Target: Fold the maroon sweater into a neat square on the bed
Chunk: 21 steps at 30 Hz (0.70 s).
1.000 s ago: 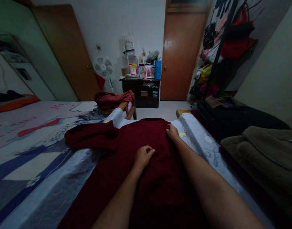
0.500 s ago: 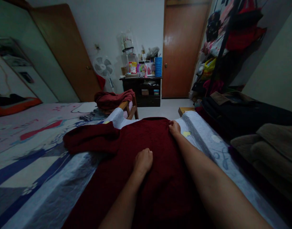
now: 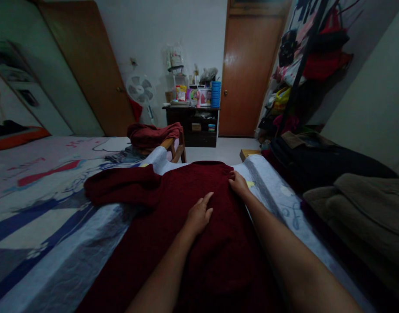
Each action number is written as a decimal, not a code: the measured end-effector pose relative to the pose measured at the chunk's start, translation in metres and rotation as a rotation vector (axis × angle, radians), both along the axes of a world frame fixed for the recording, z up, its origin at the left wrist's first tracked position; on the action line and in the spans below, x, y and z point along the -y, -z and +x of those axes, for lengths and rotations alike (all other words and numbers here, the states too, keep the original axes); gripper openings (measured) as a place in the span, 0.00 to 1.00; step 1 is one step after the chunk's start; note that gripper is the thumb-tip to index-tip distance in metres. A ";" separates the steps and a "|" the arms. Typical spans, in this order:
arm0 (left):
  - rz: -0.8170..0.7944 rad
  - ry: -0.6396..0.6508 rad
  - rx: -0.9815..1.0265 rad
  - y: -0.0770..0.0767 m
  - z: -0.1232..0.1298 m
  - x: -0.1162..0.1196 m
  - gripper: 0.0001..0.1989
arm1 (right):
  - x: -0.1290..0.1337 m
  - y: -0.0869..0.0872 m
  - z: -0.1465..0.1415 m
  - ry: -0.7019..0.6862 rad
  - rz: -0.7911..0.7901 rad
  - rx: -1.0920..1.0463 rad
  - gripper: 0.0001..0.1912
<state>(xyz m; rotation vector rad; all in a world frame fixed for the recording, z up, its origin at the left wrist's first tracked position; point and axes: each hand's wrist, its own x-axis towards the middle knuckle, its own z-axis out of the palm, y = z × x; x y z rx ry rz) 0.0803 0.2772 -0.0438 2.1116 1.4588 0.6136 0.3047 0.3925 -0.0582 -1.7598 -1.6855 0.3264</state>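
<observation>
Treat maroon garment (image 3: pixel 222 243) and forearms (image 3: pixel 163 265) as cut off by bottom edge, taupe cloth (image 3: pixel 365 213) by right edge; regard many items (image 3: pixel 181 93) on cabinet (image 3: pixel 178 119) as too small to identify

- I see a bare left hand (image 3: pixel 199 216) with slim fingers.
- My right hand (image 3: pixel 239 184) is bare too.
- Both bare forearms (image 3: pixel 168 267) taper toward narrower wrists.

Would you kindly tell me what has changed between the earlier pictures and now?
The left hand, curled half a second ago, has opened out and points forward over the dark red shirt. No clear grasp or release shows. The right hand stays at the shirt's right shoulder, and the shirt remains spread on the bed, its sleeve out to the left.
</observation>
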 end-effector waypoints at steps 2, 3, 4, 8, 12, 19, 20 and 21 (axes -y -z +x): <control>-0.002 0.006 -0.034 0.001 0.001 0.000 0.27 | 0.009 -0.003 -0.003 -0.041 0.005 0.048 0.21; -0.003 0.008 -0.055 0.002 0.001 0.000 0.25 | 0.013 -0.004 -0.006 -0.066 0.007 0.073 0.21; -0.002 0.011 -0.078 0.002 0.002 0.000 0.24 | 0.015 -0.005 -0.010 -0.094 0.006 0.097 0.20; 0.005 0.001 -0.166 0.000 0.002 0.002 0.20 | 0.022 -0.001 -0.025 -0.183 -0.041 0.174 0.21; -0.010 -0.012 -0.212 -0.002 0.002 0.004 0.20 | 0.024 0.007 -0.033 -0.196 -0.115 0.236 0.26; 0.140 -0.049 -0.301 0.001 0.005 0.005 0.17 | 0.007 0.000 -0.038 -0.161 -0.259 0.407 0.32; 0.191 -0.060 -0.310 0.002 0.006 0.005 0.17 | 0.004 -0.001 -0.039 -0.152 -0.269 0.419 0.33; 0.243 -0.057 -0.313 0.004 0.006 0.004 0.17 | 0.002 -0.002 -0.040 -0.142 -0.275 0.428 0.33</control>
